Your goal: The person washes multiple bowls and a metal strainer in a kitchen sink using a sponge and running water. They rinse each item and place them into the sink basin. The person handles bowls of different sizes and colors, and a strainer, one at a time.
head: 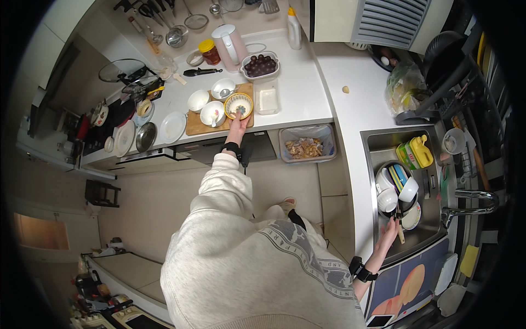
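Note:
My left hand grips the near rim of a yellow-rimmed patterned bowl at the right of a wooden cutting board. Beside it on the board are several white bowls, among them one with a white spoon and one with a metal spoon. In the sink at the right, my right hand is at the handles of dark and pale utensils; their ends lie by stacked white bowls and a plate. Whether its fingers close on a handle is not clear.
A clear plastic container, a basket of dark round fruit and a pink kettle stand behind the board. A lined waste bin hangs at the counter front. The faucet edges the sink, which also holds a yellow jug.

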The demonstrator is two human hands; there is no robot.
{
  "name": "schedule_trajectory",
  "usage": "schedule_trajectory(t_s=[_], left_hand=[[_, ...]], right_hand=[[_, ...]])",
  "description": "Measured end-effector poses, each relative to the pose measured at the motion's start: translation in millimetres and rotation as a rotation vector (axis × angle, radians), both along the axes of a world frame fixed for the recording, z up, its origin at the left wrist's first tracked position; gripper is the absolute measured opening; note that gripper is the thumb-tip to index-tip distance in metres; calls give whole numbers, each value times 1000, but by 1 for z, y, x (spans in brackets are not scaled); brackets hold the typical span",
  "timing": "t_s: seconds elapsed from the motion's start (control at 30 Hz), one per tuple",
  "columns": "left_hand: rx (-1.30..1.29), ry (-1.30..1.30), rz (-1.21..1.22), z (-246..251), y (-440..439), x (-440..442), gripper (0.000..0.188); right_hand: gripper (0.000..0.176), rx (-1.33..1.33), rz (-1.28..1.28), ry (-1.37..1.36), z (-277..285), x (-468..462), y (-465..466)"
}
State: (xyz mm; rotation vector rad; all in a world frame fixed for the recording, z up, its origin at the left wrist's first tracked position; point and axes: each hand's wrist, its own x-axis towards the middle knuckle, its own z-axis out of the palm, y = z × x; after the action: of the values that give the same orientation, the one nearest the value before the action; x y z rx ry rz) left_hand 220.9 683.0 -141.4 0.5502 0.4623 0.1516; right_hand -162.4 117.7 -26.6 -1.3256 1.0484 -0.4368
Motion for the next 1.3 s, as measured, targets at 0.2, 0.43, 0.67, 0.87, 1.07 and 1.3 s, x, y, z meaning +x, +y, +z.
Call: schedule_trajectory(t_s=[0.2, 0.43, 0.67, 0.87, 1.07, 1.3], left_hand=[[85, -149, -239, 71, -27, -43, 41], [94, -193, -803, 163, -140, -122, 54], [94, -224, -1413, 211, -303, -179, 49], [215, -316, -1704, 232, -427, -207, 54], [207, -317, -1829, 239, -535, -232, 56], [33, -291, -1732, 219, -636, -261, 60]], right_hand=[[62, 33, 127, -13, 14, 13, 11], [44, 136, 564, -153, 72, 49, 38], [56, 182, 769, -256, 122, 71, 40], [51, 233, 643, -234, 148, 24, -29], [45, 243, 449, -319, 143, -11, -106], [67, 371, 378, -254, 106, -17, -179]])
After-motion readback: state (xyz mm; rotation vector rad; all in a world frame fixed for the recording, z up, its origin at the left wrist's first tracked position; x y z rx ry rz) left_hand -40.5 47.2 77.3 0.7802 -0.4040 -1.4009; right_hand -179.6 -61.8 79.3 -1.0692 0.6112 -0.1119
